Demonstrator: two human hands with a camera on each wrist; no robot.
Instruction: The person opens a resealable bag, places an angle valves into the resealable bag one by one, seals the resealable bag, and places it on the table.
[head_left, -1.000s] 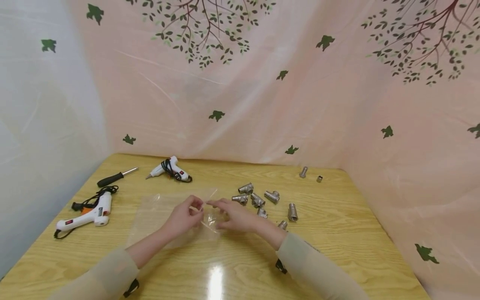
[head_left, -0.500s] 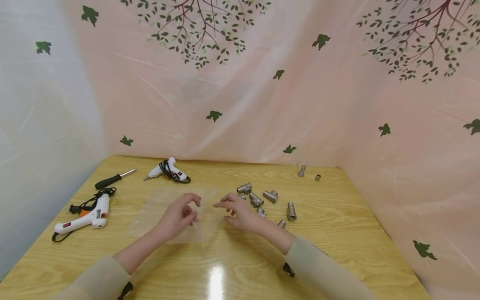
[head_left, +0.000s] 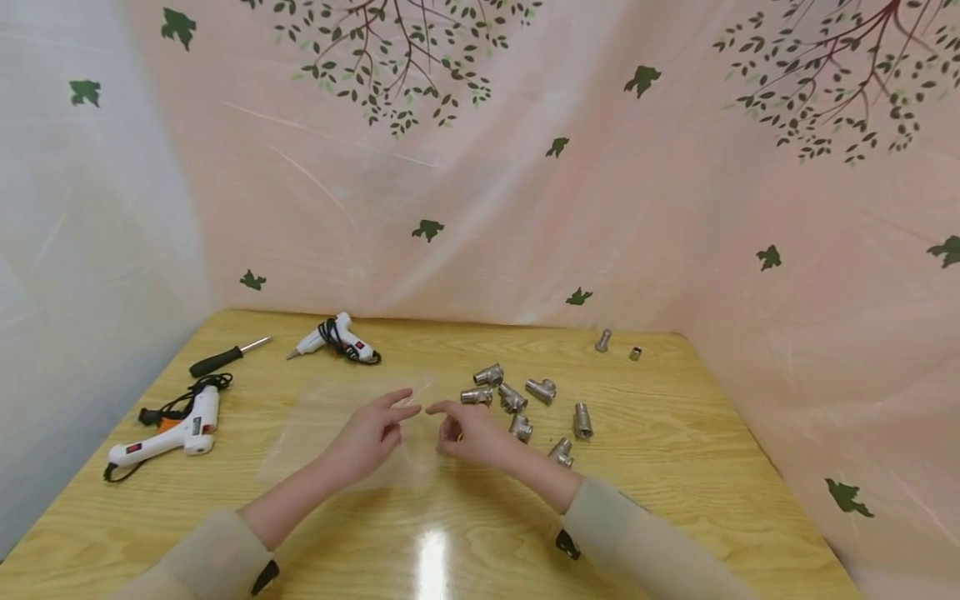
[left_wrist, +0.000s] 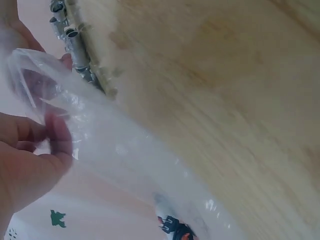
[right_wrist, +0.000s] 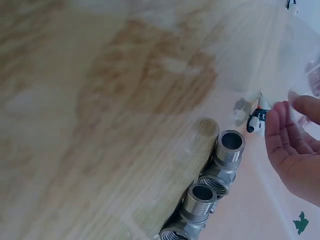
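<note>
A clear plastic bag [head_left: 330, 433] lies on the wooden table [head_left: 675, 433] in front of me. My left hand [head_left: 408, 404] reaches over its right edge with fingers stretched forward. In the left wrist view the bag [left_wrist: 115, 150] is lifted and its mouth gapes, and my left hand [left_wrist: 30, 165] pinches the film. My right hand [head_left: 448, 421] hovers just right of the bag, index finger pointing left. Its palm [right_wrist: 292, 145] holds nothing. Several steel pipe fittings [head_left: 517, 400] lie scattered right of that hand and show close up in the right wrist view [right_wrist: 220, 175].
Left of the bag lies a white glue gun [head_left: 168, 433] with a black cord. A second glue gun [head_left: 337, 340] and a black-handled screwdriver [head_left: 225, 358] sit at the back left. Two small fittings [head_left: 603, 340] lie at the back right. A pink sheet hangs round the table.
One second ago both hands pinched the bag together. They came apart with curled fingers, and now the fingertips have drawn close again over the bag's right edge.
</note>
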